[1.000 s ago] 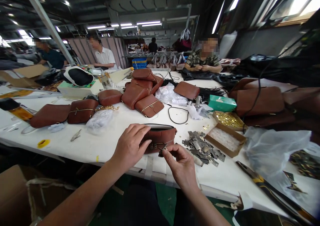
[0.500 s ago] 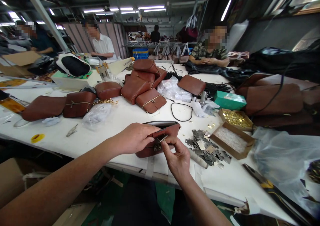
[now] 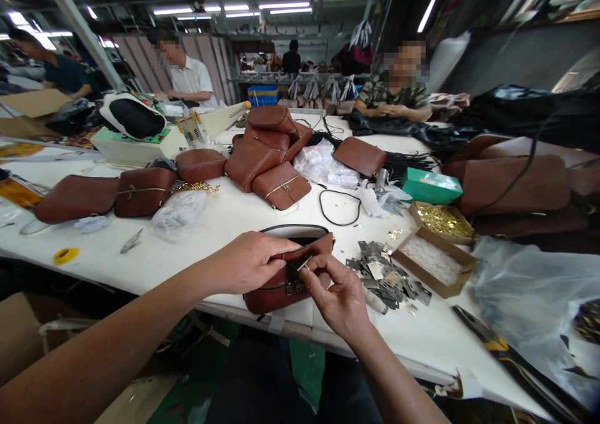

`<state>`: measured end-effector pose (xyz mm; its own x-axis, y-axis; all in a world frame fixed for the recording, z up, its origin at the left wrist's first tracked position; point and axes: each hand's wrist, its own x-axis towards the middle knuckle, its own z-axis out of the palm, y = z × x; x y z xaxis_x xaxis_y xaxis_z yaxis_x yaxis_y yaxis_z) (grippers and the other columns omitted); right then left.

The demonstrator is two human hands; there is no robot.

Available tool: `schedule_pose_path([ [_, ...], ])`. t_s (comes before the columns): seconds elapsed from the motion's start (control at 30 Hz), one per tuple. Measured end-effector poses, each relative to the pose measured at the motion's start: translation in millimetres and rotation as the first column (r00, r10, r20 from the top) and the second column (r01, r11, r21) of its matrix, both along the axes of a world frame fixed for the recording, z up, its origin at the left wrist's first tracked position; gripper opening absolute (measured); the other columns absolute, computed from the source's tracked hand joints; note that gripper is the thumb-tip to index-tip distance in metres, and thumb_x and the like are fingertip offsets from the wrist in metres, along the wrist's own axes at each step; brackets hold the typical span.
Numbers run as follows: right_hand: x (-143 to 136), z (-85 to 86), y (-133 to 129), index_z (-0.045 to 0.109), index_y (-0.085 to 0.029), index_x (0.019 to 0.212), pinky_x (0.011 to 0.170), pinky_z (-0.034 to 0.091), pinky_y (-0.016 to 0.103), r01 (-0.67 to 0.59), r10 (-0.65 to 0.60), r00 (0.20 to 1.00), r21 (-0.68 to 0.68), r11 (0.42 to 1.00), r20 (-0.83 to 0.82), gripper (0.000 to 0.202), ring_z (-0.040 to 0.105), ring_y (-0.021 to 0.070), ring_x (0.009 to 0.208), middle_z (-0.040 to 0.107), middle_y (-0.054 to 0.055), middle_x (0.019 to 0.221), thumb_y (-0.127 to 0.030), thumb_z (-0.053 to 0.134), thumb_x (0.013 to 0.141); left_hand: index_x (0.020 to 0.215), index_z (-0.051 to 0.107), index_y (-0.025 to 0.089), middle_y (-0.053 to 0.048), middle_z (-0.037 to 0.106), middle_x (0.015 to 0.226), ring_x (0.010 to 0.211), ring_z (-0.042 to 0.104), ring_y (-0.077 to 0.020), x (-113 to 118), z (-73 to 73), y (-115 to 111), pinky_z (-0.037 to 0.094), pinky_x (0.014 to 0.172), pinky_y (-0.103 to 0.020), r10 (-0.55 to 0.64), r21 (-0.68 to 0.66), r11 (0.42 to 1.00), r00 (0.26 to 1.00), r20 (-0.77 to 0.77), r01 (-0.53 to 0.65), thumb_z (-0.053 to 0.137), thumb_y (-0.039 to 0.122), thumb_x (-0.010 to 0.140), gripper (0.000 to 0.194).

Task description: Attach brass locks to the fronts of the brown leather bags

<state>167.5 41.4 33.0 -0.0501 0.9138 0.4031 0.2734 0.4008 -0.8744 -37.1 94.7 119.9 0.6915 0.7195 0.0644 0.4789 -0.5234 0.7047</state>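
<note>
A brown leather bag with a zipper across its front stands at the table's near edge, its top gaping. My left hand grips the bag's upper edge, with the fingers reaching inside and the thumb on the outer face. In the fingertips of my right hand is a small, thin metal piece, held against or just in front of the bag's front. Whether it touches the leather I cannot tell. Two zipper pulls hang just below. Right of the bag lies a heap of flat metal plates.
More brown bags are piled behind. A carton of gold fittings, a carton of clear pieces and a green box stand to the right. Yellow-and-black-handled cutters lie front right. A co-worker sits across the table.
The bag has shifted slightly left and nearer to me, its lower front showing more. My right hand has come a little lower, with the metal piece still pinched.
</note>
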Motion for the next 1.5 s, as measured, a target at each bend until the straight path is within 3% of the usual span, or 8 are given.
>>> schedule_pose_path([
  [0.1,4.7,0.9,-3.6,0.065,-0.023,0.084,0.062,0.044,0.027,-0.032,0.032,0.999,0.001,0.999,-0.001,0.013,0.056,0.0143,0.064,0.067,-0.001,0.076,-0.027,0.069,0.095,0.116,0.078,0.026,-0.002,0.079,0.112,0.105,0.072,-0.0246,2.2,2.6,-4.5,0.052,0.097,-0.03,-0.005,-0.067,0.998,1.0,-0.023,0.004,0.059,0.016,0.089,0.035],
  [0.2,4.5,-5.4,-9.3,0.065,-0.022,0.084,0.059,0.042,0.027,-0.022,0.015,0.989,-0.051,0.998,-0.144,0.014,0.052,0.0132,0.06,0.064,-0.002,0.071,-0.028,0.069,0.096,0.122,0.075,0.023,-0.002,0.077,0.119,0.109,0.07,-0.0233,2.3,-1.3,-3.8,0.052,0.099,-0.031,0.012,-0.194,0.981,1.0,0.023,-0.008,0.058,0.018,0.091,0.036],
  [0.3,1.8,-12.8,-15.2,0.065,-0.022,0.087,0.066,0.047,0.028,-0.03,0.013,0.958,-0.054,0.998,-0.287,0.012,0.058,0.0152,0.07,0.066,0.0,0.079,-0.029,0.068,0.097,0.126,0.072,0.018,-0.004,0.076,0.122,0.11,0.07,-0.0243,-1.7,-8.2,1.3,0.055,0.096,-0.032,0.071,-0.325,0.945,0.993,0.089,-0.038,0.06,0.021,0.09,0.038],
  [0.43,-2.4,-13.1,-16.6,0.066,-0.022,0.088,0.068,0.047,0.028,-0.024,0.015,0.955,-0.025,0.999,-0.295,0.01,0.06,0.0152,0.073,0.067,0.0,0.083,-0.027,0.068,0.097,0.123,0.072,0.016,-0.004,0.077,0.114,0.106,0.072,-0.0257,-7.5,-12.6,5.5,0.057,0.091,-0.032,0.127,-0.42,0.905,0.985,0.118,-0.066,0.063,0.024,0.088,0.037],
  [0.6,-9.1,-4.0,-11.7,0.065,-0.022,0.086,0.067,0.046,0.027,0.04,-0.037,0.978,0.013,0.999,-0.204,0.011,0.058,0.0138,0.068,0.067,-0.002,0.078,-0.024,0.068,0.096,0.132,0.07,0.019,-0.003,0.076,0.121,0.11,0.071,-0.0256,-5.6,-10.0,1.5,0.056,0.095,-0.033,0.084,-0.382,0.923,0.993,0.083,-0.046,0.061,0.023,0.089,0.044],
  [0.97,-18.1,4.4,-16.9,0.063,-0.022,0.08,0.064,0.046,0.025,0.153,-0.155,0.988,0.098,0.983,0.011,0.013,0.061,0.0132,0.064,0.066,-0.002,0.074,-0.018,0.065,0.093,0.124,0.074,0.022,0.002,0.077,0.115,0.111,0.071,-0.0225,0.9,-8.5,-11.8,0.052,0.097,-0.028,0.073,-0.286,0.957,0.996,0.059,-0.053,0.057,0.015,0.089,0.04],
  [1.2,-5.9,19.3,-15.1,0.064,-0.021,0.077,0.055,0.041,0.024,0.006,-0.004,0.999,-0.057,0.998,0.033,0.013,0.054,0.0113,0.056,0.065,-0.003,0.068,-0.02,0.067,0.09,0.13,0.073,0.024,0.003,0.077,0.119,0.107,0.07,-0.0192,-1.1,-4.9,-15.7,0.049,0.096,-0.024,-0.008,-0.194,0.981,1.0,0.019,0.011,0.056,0.014,0.091,0.044],
  [1.5,4.3,8.6,-13.0,0.065,-0.02,0.081,0.056,0.042,0.024,-0.066,0.052,0.995,-0.157,0.985,-0.089,0.017,0.054,0.0123,0.06,0.067,-0.001,0.073,-0.031,0.07,0.093,0.098,0.078,0.016,0.003,0.072,0.082,0.076,0.06,-0.0141,-2.0,-2.8,-12.0,0.042,0.069,-0.022,0.113,-0.241,0.962,0.99,-0.079,-0.129,0.067,0.028,0.087,0.02],
])
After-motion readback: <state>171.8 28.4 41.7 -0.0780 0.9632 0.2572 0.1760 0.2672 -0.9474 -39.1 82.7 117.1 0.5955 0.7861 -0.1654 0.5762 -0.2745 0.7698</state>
